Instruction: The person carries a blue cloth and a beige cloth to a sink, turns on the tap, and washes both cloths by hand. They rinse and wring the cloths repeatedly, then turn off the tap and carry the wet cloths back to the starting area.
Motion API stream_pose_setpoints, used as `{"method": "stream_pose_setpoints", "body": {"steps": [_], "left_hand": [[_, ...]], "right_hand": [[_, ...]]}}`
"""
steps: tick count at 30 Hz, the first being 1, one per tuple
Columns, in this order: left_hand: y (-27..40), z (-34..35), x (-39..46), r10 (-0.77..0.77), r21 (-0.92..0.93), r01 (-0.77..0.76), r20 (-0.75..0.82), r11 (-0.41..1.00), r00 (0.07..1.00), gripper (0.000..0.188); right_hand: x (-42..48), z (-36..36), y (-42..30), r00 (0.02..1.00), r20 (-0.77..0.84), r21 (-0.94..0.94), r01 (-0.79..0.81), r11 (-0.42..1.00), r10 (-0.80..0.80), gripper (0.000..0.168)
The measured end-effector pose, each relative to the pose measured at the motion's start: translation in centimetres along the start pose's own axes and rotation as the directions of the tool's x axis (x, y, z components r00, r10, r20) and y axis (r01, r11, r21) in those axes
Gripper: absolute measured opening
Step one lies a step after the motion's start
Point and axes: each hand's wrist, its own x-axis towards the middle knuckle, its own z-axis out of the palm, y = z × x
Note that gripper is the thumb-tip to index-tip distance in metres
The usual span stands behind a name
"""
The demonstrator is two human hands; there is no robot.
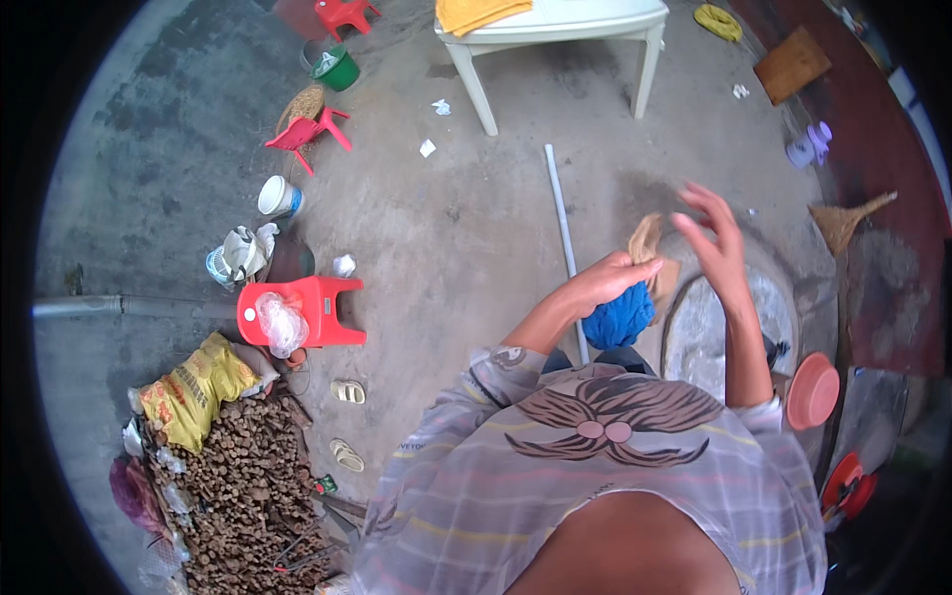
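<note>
My left hand (617,279) grips a bunched tan cloth (645,235) between thumb and fingers. A crumpled blue cloth bundle (621,318) hangs just under that palm; whether the fingers hold it too is unclear. To the right of the cloth, my right hand (712,242) is raised with its fingers apart, slightly blurred, and nothing is in it. A long pale pipe (563,216) lies on the floor beyond the left wrist, its near end passing behind the forearm.
A white table (565,30) carrying a yellow cloth (480,13) stands ahead. On the left are a red stool (327,316) with a plastic bag, stacked firewood (238,483) and sandals (347,392). A round concrete slab (692,327) and a pink basin (813,390) lie right.
</note>
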Motion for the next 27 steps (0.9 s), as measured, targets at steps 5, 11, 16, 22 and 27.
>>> {"method": "stream_pose_setpoints", "body": {"steps": [5,11,16,22,27], "left_hand": [[8.7,-5.5,5.3,0.002,-0.112,-0.003,-0.01,0.994,1.0,0.035],[13.9,-10.5,16.8,-0.005,-0.041,0.015,0.219,0.999,0.976,0.053],[17.0,-13.1,29.8,-0.025,0.005,0.025,0.307,1.0,0.951,0.055],[25.5,-13.4,43.1,-0.17,0.057,0.16,0.308,0.985,0.936,0.06],[31.0,-13.2,54.5,-0.12,-0.017,0.137,0.382,0.99,0.916,0.065]], "right_hand": [[1.5,-3.5,6.9,0.818,0.029,0.032,-0.575,0.818,0.574,0.051],[6.7,0.7,17.0,0.563,0.236,0.27,-0.821,0.503,0.792,0.086],[18.2,2.4,25.6,0.713,0.18,0.501,-0.66,0.56,0.678,0.081],[31.2,-4.7,31.9,0.707,0.161,-0.046,-0.692,0.721,0.689,0.057],[40.6,-11.1,35.3,0.721,-0.129,-0.59,-0.608,0.531,0.681,0.056]]}}
